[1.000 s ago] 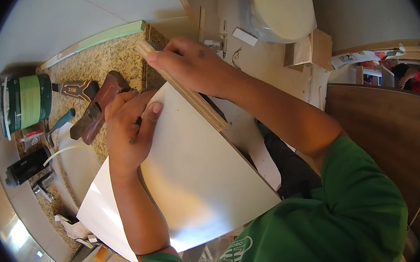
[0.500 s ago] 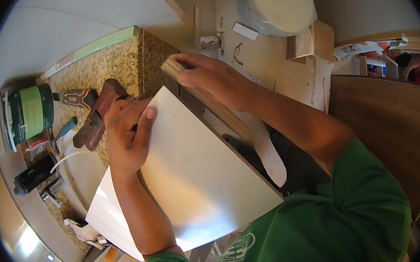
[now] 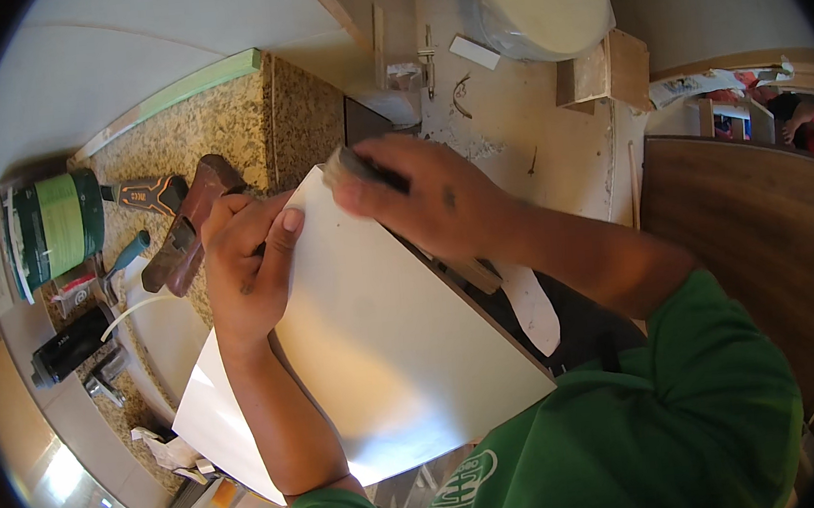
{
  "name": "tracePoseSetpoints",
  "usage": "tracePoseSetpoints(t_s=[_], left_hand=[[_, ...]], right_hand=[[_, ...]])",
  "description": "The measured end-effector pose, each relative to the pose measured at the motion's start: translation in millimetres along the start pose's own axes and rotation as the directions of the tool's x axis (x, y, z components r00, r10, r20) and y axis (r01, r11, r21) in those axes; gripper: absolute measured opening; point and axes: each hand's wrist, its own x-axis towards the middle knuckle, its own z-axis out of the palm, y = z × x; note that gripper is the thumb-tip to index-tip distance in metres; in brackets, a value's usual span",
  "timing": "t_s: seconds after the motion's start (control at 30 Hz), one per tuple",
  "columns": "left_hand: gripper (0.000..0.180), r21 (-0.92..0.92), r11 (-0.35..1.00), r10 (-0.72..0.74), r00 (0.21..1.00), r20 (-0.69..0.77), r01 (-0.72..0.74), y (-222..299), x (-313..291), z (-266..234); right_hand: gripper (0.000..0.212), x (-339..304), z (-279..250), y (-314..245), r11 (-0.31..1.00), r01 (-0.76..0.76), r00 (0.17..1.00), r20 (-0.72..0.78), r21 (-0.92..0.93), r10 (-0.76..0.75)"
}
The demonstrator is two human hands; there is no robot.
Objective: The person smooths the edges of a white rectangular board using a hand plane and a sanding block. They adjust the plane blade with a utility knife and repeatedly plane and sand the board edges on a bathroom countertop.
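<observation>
A large white panel [image 3: 406,351] lies slanted in front of me, one corner pointing away. My left hand [image 3: 247,253] is closed on its left edge near that corner, thumb flat on the white face and the other fingers curled at the edge. In my right hand [image 3: 436,193] is a long wooden strip [image 3: 479,274], gripped near its far end. The strip runs along the panel's right edge, close to the far corner; whether it touches the edge I cannot tell. My right palm and fingers hide most of the strip's middle.
On the speckled stone counter [image 3: 308,117] lie a dark red-brown angular piece [image 3: 195,214] and a black-and-orange tool handle [image 3: 152,194]. A green tub [image 3: 61,226], black bottle [image 3: 71,343] and tap [image 3: 105,377] stand left. Beyond are a wrapped round object [image 3: 545,0] and a wooden box [image 3: 609,72].
My right hand has drawn the wooden strip back toward me along the panel's edge, and its far end now sits by the panel's corner. The left hand keeps its grip.
</observation>
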Motion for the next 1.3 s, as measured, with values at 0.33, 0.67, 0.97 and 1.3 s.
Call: tracePoseSetpoints(t_s=[0.33,0.67,0.97,1.3], left_hand=[[0.025,-0.032,0.999,-0.014,1.000,-0.017,0.014,0,-1,1],[0.025,-0.001,1.000,0.003,1.000,-0.004,-0.003,0,-1,1],[0.026,-0.030,1.000,0.003,1.000,0.017,-0.003,-3,-1,1],[0.026,-0.024,0.999,-0.036,0.999,0.013,0.037,-3,-2,-1]], right_hand=[[0.044,19,2,-6,0.994,-0.104,0.994,0.032,-0.027,0.105],[0.056,54,0,4,0.995,0.054,0.995,-0.093,0.086,-0.046],[0.047,-3,6,11,0.976,0.128,0.979,-0.178,0.174,-0.096],[0.048,-4,12,19,0.953,0.284,0.942,-0.217,0.102,-0.257]])
